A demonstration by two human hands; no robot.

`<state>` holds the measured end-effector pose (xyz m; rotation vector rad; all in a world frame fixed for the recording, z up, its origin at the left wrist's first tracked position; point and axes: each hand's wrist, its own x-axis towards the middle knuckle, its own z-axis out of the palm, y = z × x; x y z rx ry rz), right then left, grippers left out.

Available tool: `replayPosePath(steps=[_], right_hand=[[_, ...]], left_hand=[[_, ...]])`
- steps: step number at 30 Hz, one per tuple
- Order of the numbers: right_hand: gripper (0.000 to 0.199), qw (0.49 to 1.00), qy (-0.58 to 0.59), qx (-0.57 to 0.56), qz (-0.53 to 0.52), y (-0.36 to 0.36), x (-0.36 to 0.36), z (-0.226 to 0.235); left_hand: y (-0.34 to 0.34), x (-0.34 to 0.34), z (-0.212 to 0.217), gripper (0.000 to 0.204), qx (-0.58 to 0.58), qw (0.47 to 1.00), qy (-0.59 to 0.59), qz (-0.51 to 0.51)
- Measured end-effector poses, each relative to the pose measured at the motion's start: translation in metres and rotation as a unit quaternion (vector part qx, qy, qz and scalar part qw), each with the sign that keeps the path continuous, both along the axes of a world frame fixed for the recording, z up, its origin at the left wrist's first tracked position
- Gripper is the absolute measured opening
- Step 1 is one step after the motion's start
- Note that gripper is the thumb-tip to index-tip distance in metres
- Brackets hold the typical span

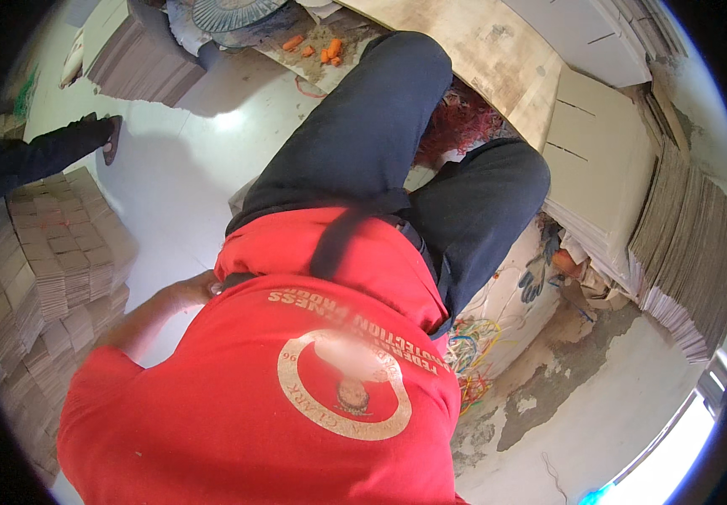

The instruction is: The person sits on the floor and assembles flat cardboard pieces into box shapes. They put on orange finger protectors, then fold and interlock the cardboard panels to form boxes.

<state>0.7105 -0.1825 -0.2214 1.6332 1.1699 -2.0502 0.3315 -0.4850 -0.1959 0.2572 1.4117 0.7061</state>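
Pale floor spreads at ten o'clock, ringed by stacked cardboard sheets [52, 252] at nine and flat cardboard panels [607, 168] at two, piled within a seated person's reach. The left hand [199, 289] rests at the hip against the red shirt [296, 370]; its fingers are hidden, so I cannot tell their state. The right hand is out of sight.

There is one view only, a head-worn fisheye that looks steeply down the wearer's own body from very close. The red shirt [254, 396] fills the lower half of the frame, and the dark trousers [380, 135] run up toward the top edge, so the camera faces down and forward along the legs. The left forearm [161, 307] enters at lower left. The pale floor [186, 168] and the stacks of flattened cardboard [52, 261] lie farther off (their edges bend near the rim).
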Motion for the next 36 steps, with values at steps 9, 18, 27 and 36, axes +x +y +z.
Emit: replayPosePath(steps=[9,18,27,36], right_hand=[[0.026,0.999,0.033,0.015,-0.015,-0.006,-0.034,0.003],[0.028,0.999,0.008,-0.005,-0.051,-0.018,-0.02,-0.01],[0.029,0.997,-0.004,-0.015,-0.074,-0.028,-0.011,-0.014],[0.031,0.992,-0.003,-0.029,-0.121,-0.045,-0.007,-0.03]], left_hand=[[-0.001,-0.058,0.013,0.069,0.008,0.976,-0.061,-0.209],[-0.033,0.008,-0.03,0.06,-0.022,0.982,0.095,-0.163],[-0.003,-0.071,0.026,0.052,-0.083,0.986,-0.015,-0.146],[0.17,-0.145,0.077,0.056,-0.013,0.755,0.34,-0.56]])
